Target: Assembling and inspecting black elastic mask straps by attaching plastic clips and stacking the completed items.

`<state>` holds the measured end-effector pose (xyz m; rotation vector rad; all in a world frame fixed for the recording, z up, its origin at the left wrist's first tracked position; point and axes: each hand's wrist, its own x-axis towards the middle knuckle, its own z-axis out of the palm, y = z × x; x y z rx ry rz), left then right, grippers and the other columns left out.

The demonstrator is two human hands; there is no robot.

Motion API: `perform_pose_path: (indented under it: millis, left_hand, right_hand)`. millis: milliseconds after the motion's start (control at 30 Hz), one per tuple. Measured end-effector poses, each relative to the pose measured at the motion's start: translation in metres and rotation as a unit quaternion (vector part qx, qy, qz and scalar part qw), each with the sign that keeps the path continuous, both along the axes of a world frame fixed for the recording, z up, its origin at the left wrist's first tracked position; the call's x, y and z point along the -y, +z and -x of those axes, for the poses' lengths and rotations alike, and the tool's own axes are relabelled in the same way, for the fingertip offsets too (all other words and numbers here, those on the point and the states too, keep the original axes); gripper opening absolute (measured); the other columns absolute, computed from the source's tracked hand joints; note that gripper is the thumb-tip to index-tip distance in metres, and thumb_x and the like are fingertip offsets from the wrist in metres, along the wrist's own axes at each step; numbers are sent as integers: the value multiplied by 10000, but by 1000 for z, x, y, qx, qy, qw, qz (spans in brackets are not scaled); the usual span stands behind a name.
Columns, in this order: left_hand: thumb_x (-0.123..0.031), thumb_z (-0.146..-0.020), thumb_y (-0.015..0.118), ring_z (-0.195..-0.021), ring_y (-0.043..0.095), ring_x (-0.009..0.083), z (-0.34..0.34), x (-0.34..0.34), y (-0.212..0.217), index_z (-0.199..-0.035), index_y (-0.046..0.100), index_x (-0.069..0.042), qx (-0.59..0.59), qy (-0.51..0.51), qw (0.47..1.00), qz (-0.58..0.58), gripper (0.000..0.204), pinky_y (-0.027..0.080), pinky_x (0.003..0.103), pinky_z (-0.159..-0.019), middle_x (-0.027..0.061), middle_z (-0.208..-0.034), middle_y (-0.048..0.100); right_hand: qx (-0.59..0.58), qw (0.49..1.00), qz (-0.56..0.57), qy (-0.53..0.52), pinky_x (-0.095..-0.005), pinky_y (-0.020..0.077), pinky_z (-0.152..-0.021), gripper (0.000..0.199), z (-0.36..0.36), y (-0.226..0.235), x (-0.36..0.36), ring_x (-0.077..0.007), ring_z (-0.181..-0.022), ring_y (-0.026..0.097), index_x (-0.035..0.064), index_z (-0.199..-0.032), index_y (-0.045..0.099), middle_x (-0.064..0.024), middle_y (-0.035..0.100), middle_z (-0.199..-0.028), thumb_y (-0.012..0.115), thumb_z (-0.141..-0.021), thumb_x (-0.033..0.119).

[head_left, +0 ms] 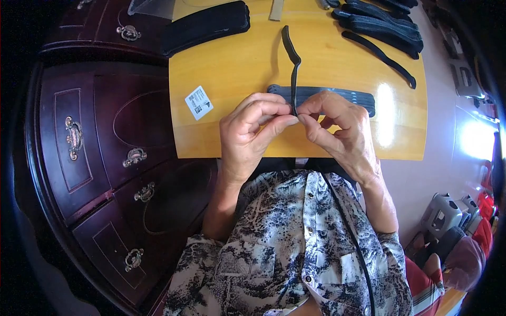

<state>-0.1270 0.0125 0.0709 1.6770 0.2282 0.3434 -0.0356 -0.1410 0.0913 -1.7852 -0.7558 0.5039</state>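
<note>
A narrow black strip (291, 50) rises from between my fingers, bent partway along, its far end standing above the table. My left hand (250, 126) pinches its near end between thumb and fingertips. From the other side my right hand (340, 124) pinches the same end, its thumb and forefinger almost touching the left fingertips. What the fingertips cover is hidden. Just beyond the hands lies a flat bundle of dark grey strips (363, 101), partly covered by my right hand. One loose black strip (380, 57) rests farther off to the right.
On the yellow wooden table (232, 63) lie a thick black fabric bundle (205, 27) at far left, several black bundles (379, 26) at far right, and a white label card (198, 102). Dark wooden drawers (126, 121) stand left; grey plastic stools (443, 213) are at right.
</note>
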Motion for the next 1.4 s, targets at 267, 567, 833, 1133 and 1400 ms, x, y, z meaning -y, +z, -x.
perform_pose_path:
  millis: [267, 567, 833, 1133, 1400]
  left_hand:
    - [118, -771, 654, -887, 602, 119, 1, 7, -8, -921, 582, 68, 18, 31, 998, 45, 174, 535, 228, -764, 90, -995, 568]
    - [125, -776, 612, -893, 559, 104, 3, 16, -22, -917, 560, 61, 5, 106, 983, 152, 164, 510, 251, -797, 76, -987, 562]
    - [80, -810, 631, -884, 560, 93, 7, 10, -22, -945, 577, 50, 9, 108, 981, 161, 149, 492, 239, -799, 65, -1005, 579]
    - [17, -863, 629, -853, 556, 63, 10, 1, -26, -973, 606, 31, -18, 91, 984, 152, 113, 450, 189, -737, 42, -996, 608]
    - [2, -872, 628, -843, 557, 58, 6, 7, -26, -964, 615, 26, -20, 112, 983, 144, 96, 454, 189, -744, 41, -983, 617]
  right_hand:
    - [-26, 999, -13, -31, -271, 492, -552, 88, 0, -11, -12, -176, -639, 605, 3, -798, 575, -87, 596, -743, 653, -772, 35]
    - [-71, 996, -39, -24, -276, 445, -521, 140, -2, -27, -25, -161, -559, 534, 24, -696, 523, -61, 550, -657, 663, -699, 23]
    - [37, 998, -48, 22, -321, 466, -559, 128, -7, -28, -31, -244, -602, 562, 20, -711, 528, -91, 541, -669, 653, -689, 8]
    - [176, 983, -41, 40, -396, 461, -619, 160, -7, -25, -35, -326, -718, 551, 27, -737, 517, -117, 526, -726, 664, -676, 31]
    - [53, 998, -22, -10, -378, 458, -590, 167, -6, -21, -35, -316, -685, 548, 23, -688, 505, -116, 515, -680, 668, -657, 11]
